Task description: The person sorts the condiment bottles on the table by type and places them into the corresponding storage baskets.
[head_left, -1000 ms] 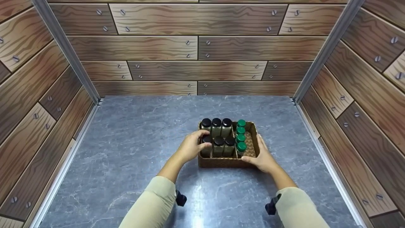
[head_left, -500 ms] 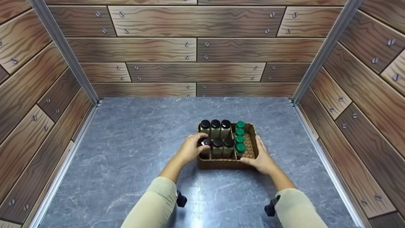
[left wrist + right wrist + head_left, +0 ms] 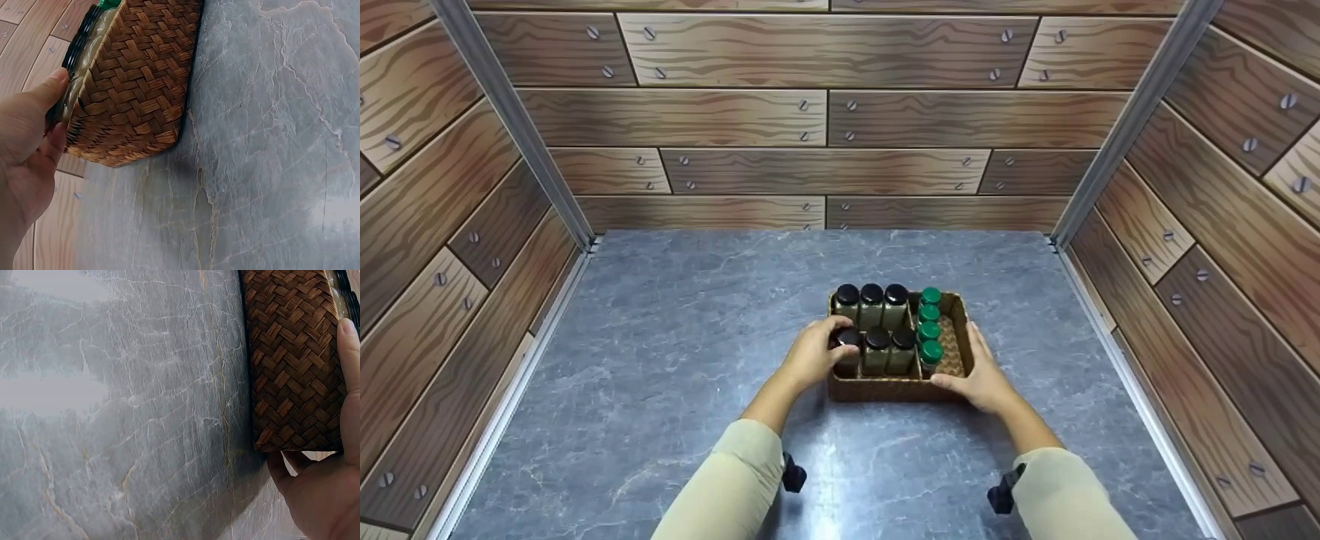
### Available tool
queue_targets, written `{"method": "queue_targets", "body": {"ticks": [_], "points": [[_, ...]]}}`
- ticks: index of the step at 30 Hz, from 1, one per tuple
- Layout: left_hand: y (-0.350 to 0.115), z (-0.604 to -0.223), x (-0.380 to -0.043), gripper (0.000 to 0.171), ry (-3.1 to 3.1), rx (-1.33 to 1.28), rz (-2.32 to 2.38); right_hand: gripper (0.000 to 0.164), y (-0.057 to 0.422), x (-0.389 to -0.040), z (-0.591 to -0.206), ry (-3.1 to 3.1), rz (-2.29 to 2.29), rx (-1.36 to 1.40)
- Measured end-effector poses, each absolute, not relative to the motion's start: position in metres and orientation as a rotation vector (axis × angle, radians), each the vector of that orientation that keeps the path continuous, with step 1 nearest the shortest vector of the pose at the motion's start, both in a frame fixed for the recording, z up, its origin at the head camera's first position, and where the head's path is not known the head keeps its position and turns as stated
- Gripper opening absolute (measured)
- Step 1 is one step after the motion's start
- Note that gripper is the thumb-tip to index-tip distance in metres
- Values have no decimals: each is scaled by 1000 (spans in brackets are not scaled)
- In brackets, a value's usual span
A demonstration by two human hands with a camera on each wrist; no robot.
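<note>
In the head view a brown woven basket (image 3: 885,390) stands on the grey table, split by dividers into compartments. My left hand (image 3: 811,354) reaches over its left side, thumb and fingers pinching the front-left black-capped glass jar (image 3: 847,364) near its cap. Beside that jar sit two more black-capped jars, with another row of three behind. A column of several green-capped bottles (image 3: 930,352) fills part of the right compartment. My right hand (image 3: 986,375) holds the basket's front-right corner, thumb at the front rim and fingers along the right wall. In the right wrist view its fingers bend around the end.
The grey marbled table (image 3: 675,322) extends around the basket. Wood-patterned walls (image 3: 825,112) enclose it at the back and both sides, with metal rails at the edges. Dark wrist-worn cameras (image 3: 793,474) hang by both sleeves.
The head view has shifted slightly. My left hand has moved a little at the front-left jar, and a bright glint on its cap has faded. My right hand stays at the basket's corner.
</note>
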State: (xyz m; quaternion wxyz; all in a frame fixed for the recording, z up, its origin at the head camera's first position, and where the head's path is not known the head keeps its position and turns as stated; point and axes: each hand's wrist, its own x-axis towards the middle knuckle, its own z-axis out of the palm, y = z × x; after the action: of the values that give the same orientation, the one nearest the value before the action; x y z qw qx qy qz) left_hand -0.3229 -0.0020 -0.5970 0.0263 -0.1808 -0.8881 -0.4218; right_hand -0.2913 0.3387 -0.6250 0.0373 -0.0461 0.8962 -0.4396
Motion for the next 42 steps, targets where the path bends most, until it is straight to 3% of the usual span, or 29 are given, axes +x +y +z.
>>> {"method": "queue_targets", "body": {"ticks": [29,42], "points": [[11,-599,-322,48,-2794,-443,-1206,134,340,-297,-620,2809,-1249,-120],[9,-593,-311,69,-2764,-583,-1149,137,340,-297,-589,2709,-1012,-167]]}}
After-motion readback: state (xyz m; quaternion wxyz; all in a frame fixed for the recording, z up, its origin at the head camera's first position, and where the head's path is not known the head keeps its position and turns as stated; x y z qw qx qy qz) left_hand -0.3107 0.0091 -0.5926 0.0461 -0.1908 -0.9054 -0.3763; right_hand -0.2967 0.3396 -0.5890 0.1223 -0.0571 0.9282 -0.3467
